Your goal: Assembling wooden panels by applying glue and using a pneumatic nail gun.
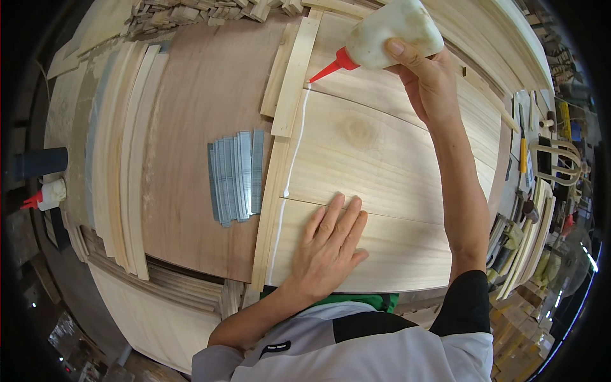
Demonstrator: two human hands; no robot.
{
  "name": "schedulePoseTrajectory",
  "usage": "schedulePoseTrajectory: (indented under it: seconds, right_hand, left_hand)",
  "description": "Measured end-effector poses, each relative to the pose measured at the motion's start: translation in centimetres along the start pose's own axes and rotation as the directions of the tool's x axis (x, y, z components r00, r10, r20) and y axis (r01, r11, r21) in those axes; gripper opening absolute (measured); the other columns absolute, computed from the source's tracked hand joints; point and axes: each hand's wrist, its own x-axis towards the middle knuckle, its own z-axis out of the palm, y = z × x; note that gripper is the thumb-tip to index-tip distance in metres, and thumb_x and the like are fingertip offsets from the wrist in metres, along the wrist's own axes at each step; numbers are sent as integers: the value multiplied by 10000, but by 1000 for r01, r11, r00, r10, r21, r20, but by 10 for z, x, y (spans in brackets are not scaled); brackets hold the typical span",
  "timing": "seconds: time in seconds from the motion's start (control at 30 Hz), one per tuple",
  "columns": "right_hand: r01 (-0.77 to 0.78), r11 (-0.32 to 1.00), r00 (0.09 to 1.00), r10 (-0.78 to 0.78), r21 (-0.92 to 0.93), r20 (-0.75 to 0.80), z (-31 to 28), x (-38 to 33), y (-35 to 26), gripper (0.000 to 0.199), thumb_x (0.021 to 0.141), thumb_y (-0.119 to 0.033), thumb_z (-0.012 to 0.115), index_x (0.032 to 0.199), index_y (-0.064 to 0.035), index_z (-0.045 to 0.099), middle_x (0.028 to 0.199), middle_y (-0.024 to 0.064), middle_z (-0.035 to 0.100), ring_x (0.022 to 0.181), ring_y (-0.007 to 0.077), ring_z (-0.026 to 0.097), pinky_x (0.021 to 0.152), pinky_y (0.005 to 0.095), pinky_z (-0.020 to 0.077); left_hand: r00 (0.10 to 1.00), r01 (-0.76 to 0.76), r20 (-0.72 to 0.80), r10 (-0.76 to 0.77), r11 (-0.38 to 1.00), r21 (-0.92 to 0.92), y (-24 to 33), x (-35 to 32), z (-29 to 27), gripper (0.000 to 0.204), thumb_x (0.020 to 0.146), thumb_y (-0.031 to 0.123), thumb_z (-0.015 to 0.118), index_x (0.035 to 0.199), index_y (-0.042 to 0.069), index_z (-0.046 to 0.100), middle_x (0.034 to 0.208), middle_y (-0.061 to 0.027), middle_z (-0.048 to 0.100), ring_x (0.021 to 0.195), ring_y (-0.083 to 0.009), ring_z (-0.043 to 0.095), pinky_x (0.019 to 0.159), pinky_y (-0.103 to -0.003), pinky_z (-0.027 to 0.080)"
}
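In my right hand [426, 76] is a white glue bottle [398, 35], tilted so its red nozzle [340, 60] points down and left. The nozzle tip is at the upper end of a white line of glue [294, 156], which runs along the left edge of the pale wooden panel [394, 165]. My left hand [331, 245] lies flat on the panel's near board, fingers spread and holding nothing. Along the panel's left side lie narrow wooden strips [294, 76].
Strips of silvery staples [235, 178] lie on the brown board [197, 83] left of the panel. Long wooden slats [124, 159] are stacked farther left, near a second glue bottle [52, 194]. Wood offcuts [184, 14] are heaped at the back; tools [523, 156] lie at right.
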Motion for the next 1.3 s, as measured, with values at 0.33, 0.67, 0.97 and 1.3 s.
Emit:
schedulePoseTrajectory:
  seconds: [0.33, 0.67, 0.97, 1.3]
  right_hand:
    - [23, 999, 999, -24, -43, -28, -7, 45, -9, 491, 825, -91, 689, 1273, -53, 492, 1139, 74, 632, 1026, 207, 633, 824, 353, 540]
    - [151, 986, 981, -158, -65, -115, -17, 82, -3, 414, 831, -64, 683, 1218, -39, 538, 1095, 83, 644, 981, 207, 650, 773, 341, 563]
    - [192, 977, 933, -211, -93, -291, -33, 73, -1, 440, 800, -21, 693, 1210, -18, 533, 1091, 90, 638, 1007, 210, 630, 806, 351, 551]
    - [230, 967, 869, -255, -109, -425, -119, 18, -20, 438, 795, -3, 689, 1208, 3, 543, 1084, 100, 649, 990, 201, 636, 822, 327, 537]
  left_hand:
    - [1000, -4, 8, 4, 1000, 11, 2, 0, -1, 674, 716, 337, 765, 1281, 30, 562, 1470, -125, 408, 1387, -332, 320, 1108, -457, 252]
    - [1000, -17, 27, 17, 1000, 13, 4, 1, -3, 652, 775, 343, 727, 1303, 10, 537, 1470, -146, 406, 1385, -352, 320, 1110, -469, 230]
    - [1000, -27, 9, 27, 999, 48, 4, -1, 0, 669, 768, 344, 739, 1304, 2, 533, 1468, -156, 405, 1390, -359, 305, 1105, -488, 226]
    - [999, -28, 26, 25, 993, 118, 8, 0, 4, 682, 767, 340, 749, 1311, -2, 520, 1469, -157, 403, 1391, -364, 298, 1110, -493, 206]
